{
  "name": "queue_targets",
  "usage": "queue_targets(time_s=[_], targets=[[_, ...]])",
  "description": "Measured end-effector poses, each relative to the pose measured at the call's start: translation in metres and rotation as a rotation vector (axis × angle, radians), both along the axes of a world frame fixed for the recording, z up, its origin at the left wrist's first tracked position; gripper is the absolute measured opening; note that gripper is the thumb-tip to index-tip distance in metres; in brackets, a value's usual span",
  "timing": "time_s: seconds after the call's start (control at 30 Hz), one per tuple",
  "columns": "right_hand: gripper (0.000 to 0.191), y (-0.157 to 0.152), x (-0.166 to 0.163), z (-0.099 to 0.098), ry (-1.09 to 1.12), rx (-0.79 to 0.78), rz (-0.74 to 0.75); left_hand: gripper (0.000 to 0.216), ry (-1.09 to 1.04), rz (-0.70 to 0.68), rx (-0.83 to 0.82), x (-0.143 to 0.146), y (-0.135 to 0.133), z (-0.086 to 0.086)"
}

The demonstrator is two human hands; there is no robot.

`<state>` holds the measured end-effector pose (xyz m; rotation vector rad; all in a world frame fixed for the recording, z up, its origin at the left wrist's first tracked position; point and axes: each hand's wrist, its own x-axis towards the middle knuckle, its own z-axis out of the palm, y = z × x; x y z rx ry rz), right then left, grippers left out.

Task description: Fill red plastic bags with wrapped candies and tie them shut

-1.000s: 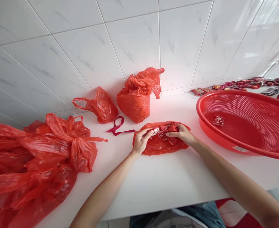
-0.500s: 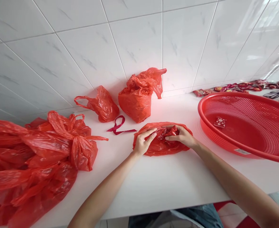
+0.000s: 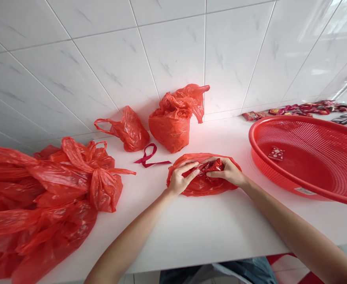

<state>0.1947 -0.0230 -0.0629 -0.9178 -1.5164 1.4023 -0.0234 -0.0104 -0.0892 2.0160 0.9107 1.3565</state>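
Note:
A red plastic bag [image 3: 200, 188] lies opened wide on the white table in front of me. Inside it are shiny red packets [image 3: 215, 165], at least one with white spots. My right hand [image 3: 229, 172] grips them, thumb in front and fingers behind. At their left end, the thumb and fingers of my left hand [image 3: 181, 177] close on the packets. How many packets are between my hands, I cannot tell. To the right, one red packet with white dots [image 3: 276, 153] rests inside a large red mesh basket [image 3: 303, 175].
Knotted red bags [image 3: 73, 189] are heaped on the left. Two filled red bags, a small one [image 3: 132, 132] and a larger one [image 3: 172, 126], stand near the tiled wall. A dark red ribbon [image 3: 150, 157] lies before them. Several small packets [image 3: 303, 108] line the back right.
My left thumb and fingers have moved right, in onto the left end of the packets. My right hand keeps its grip. The view has shifted slightly.

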Motion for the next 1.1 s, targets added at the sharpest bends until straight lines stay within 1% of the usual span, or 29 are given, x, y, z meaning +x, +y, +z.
queue_targets(time_s=[0.2,0.4,0.63,0.83,1.0,1.1], targets=[[0.033,-0.002,-0.005,-0.001,0.036,-0.042,-0.051,0.020,-0.023,-0.056,0.021,0.000,0.001,-0.001],[0.032,-0.002,-0.010,-0.002,0.061,-0.029,-0.101,0.019,-0.082,-0.112,-0.109,0.001,0.001,0.000],[0.030,-0.002,-0.011,-0.001,0.077,-0.055,-0.092,0.024,-0.125,-0.125,-0.260,0.001,-0.001,0.005],[0.035,-0.003,-0.011,-0.001,0.075,-0.086,-0.115,0.026,-0.165,-0.142,-0.318,0.000,0.000,0.006],[0.035,-0.004,-0.009,0.003,0.073,-0.093,-0.128,0.027,-0.183,-0.198,-0.353,0.001,0.000,0.004],[0.036,-0.005,-0.008,0.003,0.067,-0.076,-0.106,0.028,-0.122,-0.163,-0.372,0.001,-0.002,0.004]])
